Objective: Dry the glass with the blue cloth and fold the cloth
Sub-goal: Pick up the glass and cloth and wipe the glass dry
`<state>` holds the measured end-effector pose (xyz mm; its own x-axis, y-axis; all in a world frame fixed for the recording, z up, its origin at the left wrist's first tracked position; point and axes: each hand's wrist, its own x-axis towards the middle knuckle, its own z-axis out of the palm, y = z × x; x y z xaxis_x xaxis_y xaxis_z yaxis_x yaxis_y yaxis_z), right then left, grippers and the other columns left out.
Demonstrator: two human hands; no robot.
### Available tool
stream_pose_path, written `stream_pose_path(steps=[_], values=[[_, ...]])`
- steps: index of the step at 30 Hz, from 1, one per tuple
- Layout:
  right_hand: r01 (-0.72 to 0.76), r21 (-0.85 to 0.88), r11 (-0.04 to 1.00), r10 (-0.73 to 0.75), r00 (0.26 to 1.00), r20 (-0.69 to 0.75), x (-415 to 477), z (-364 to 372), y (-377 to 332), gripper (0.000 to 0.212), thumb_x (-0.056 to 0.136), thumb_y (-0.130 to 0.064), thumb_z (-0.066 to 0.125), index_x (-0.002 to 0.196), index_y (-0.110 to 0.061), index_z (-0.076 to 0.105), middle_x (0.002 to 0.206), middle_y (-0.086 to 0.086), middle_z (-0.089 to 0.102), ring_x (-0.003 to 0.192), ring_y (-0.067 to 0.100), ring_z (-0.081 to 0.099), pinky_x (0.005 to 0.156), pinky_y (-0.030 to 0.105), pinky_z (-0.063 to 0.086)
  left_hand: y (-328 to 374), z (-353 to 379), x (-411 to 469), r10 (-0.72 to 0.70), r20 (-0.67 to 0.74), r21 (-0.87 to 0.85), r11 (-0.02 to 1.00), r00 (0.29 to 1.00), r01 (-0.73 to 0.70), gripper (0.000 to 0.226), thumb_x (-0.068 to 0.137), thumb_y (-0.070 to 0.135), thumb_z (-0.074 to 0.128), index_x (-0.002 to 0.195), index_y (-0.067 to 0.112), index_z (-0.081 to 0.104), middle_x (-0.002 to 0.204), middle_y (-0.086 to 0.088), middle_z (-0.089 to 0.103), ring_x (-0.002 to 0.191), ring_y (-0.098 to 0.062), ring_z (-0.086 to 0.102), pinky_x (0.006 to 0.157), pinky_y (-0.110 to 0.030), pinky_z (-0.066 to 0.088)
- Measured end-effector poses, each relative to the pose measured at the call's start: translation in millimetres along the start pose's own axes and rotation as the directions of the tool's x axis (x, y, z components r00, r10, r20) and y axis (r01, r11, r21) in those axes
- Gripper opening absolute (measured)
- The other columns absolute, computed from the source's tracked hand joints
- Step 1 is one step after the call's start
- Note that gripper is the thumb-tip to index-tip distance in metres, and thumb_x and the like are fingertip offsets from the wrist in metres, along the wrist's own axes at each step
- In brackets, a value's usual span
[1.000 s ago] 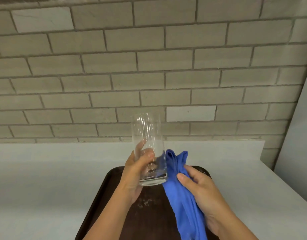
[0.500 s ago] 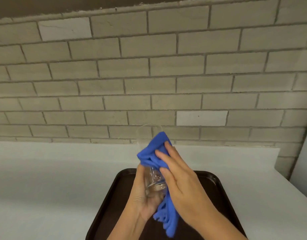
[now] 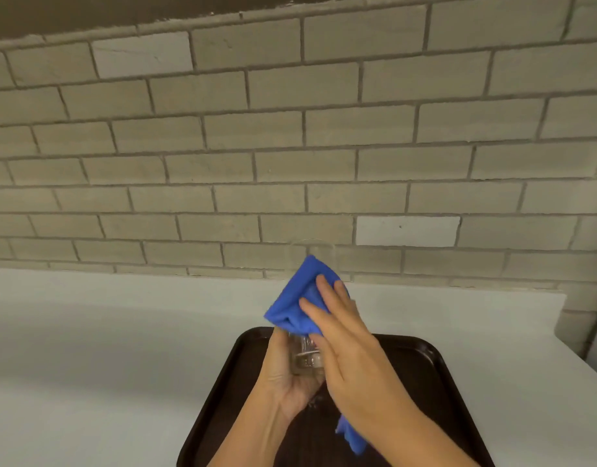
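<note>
A clear drinking glass point(image 3: 305, 357) is held upright above the tray, its base gripped in my left hand point(image 3: 287, 375). The blue cloth point(image 3: 295, 303) is wrapped over the glass's upper part, so only the thick bottom and a faint rim near the wall show. My right hand point(image 3: 351, 345) presses the cloth flat against the side of the glass with fingers stretched out. A tail of the cloth hangs below my right wrist.
A dark brown tray point(image 3: 432, 372) lies on the white counter point(image 3: 105, 348) under my hands, with a few water drops on it. A grey brick wall point(image 3: 290, 146) rises behind the counter. The counter's right edge runs diagonally at the far right.
My right hand brought the cloth from beside the glass up onto it, covering its upper part. The view has tilted upward a little.
</note>
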<state>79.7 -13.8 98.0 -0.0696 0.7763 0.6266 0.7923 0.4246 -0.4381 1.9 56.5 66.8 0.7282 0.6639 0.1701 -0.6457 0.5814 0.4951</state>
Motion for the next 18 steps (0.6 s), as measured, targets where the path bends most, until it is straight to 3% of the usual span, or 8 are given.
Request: stream_pose_path(steps=[3,6,9,12,14,15,18], values=[[-0.056,-0.014,0.998,0.056,0.997,-0.045,39,-22,9,0.046,0.095,-0.014,0.033,0.138,-0.025,0.024,0.148,-0.018,-0.005,0.132,-0.006,-0.019,0.098,-0.002,-0.007,-5,7,5,-0.015,-0.037,0.138,0.990,0.999,0.020,0.058,0.059,0.040,0.078,0.109,0.011,0.066,0.095,-0.012,0.074,0.085,-0.025,0.071,0.067,-0.038,0.058],[-0.194,0.134,0.972,0.208,0.973,-0.101,64,-36,16,0.042,0.095,-0.018,0.032,0.137,-0.022,0.030,0.154,-0.008,0.007,0.139,0.003,0.000,0.095,-0.004,-0.001,-4,12,11,-0.011,-0.097,0.192,0.981,0.995,0.030,0.061,0.068,0.044,0.065,0.121,0.015,0.054,0.087,-0.011,0.073,0.078,-0.025,0.070,0.065,-0.040,0.057],[-0.249,0.301,0.920,0.312,0.933,-0.180,48,-34,12,0.042,0.095,-0.019,0.033,0.137,-0.024,0.029,0.154,-0.006,0.013,0.136,0.000,0.010,0.093,-0.008,0.005,-3,15,15,0.013,-0.099,0.208,0.978,0.995,0.008,0.060,0.067,0.044,0.063,0.120,0.017,0.057,0.089,-0.008,0.072,0.079,-0.023,0.069,0.068,-0.039,0.057],[-0.160,0.239,0.958,0.204,0.964,-0.171,10,-19,-3,0.042,0.095,-0.018,0.032,0.135,-0.027,0.024,0.150,-0.011,0.009,0.134,-0.006,0.002,0.095,-0.009,0.002,-2,12,16,0.026,-0.094,0.192,0.981,0.995,-0.007,0.050,0.066,0.047,0.064,0.106,0.017,0.068,0.096,-0.005,0.073,0.087,-0.018,0.069,0.080,-0.032,0.055],[-0.072,0.133,0.989,0.085,0.992,-0.093,-7,-11,-10,0.045,0.090,-0.015,0.029,0.135,-0.018,0.029,0.145,-0.012,0.006,0.130,-0.008,-0.011,0.099,-0.004,-0.008,-4,9,16,0.020,-0.107,0.138,0.990,0.994,-0.005,0.044,0.064,0.045,0.063,0.093,0.014,0.074,0.095,-0.005,0.074,0.091,-0.016,0.067,0.093,-0.028,0.047],[-0.049,0.076,0.996,0.054,0.997,-0.059,-8,-13,-10,0.045,0.090,-0.012,0.030,0.135,-0.014,0.032,0.147,-0.009,0.007,0.129,-0.007,-0.014,0.099,-0.003,-0.012,-6,9,15,0.022,-0.102,0.125,0.992,0.995,-0.009,0.040,0.064,0.042,0.062,0.088,0.014,0.076,0.092,-0.003,0.075,0.089,-0.014,0.068,0.093,-0.026,0.047],[-0.097,0.043,0.994,0.100,0.992,-0.073,8,-29,0,0.041,0.094,-0.010,0.035,0.135,-0.015,0.034,0.153,-0.001,0.014,0.134,-0.001,-0.004,0.096,-0.007,-0.005,-13,11,15,0.017,-0.060,0.164,0.986,0.998,-0.006,0.033,0.067,0.041,0.063,0.089,0.019,0.074,0.085,0.001,0.075,0.080,-0.013,0.071,0.072,-0.029,0.059]])
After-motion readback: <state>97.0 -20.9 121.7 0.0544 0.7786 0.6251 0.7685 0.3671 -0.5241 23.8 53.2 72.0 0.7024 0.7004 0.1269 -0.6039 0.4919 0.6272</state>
